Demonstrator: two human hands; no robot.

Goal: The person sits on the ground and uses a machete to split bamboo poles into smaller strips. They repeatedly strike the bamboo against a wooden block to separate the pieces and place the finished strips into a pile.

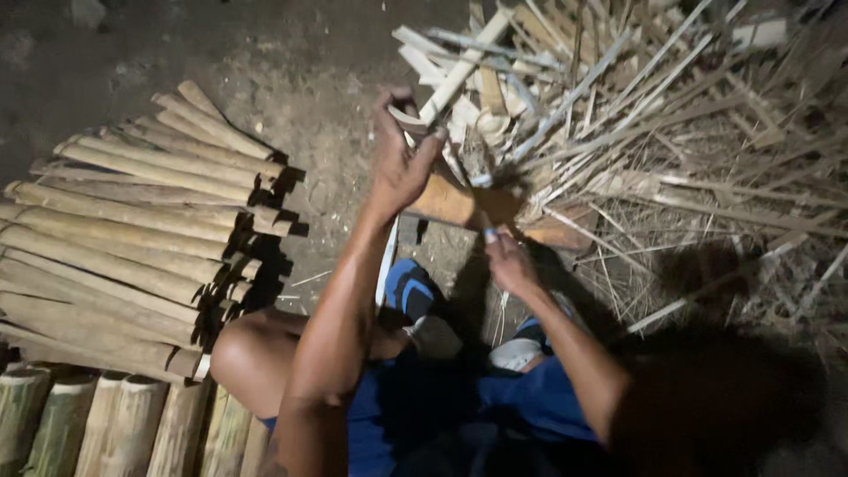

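My left hand (pixel 399 155) is raised and closed around the top of a pale bamboo strip (pixel 459 71) that points up and to the right. My right hand (pixel 508 261) sits lower, closed on a tool handle; the blade itself is hard to make out in the shadow. Between the hands lies a brown wooden block (pixel 455 203) on the dirt ground. My knees and blue shorts (pixel 530 397) fill the bottom of the view.
A stack of split bamboo slats (pixel 124 238) lies at the left, with green bamboo segments (pixel 97 424) below it. A tangled heap of thin bamboo strips and shavings (pixel 671 132) covers the right. Dark dirt ground (pixel 291 62) lies behind.
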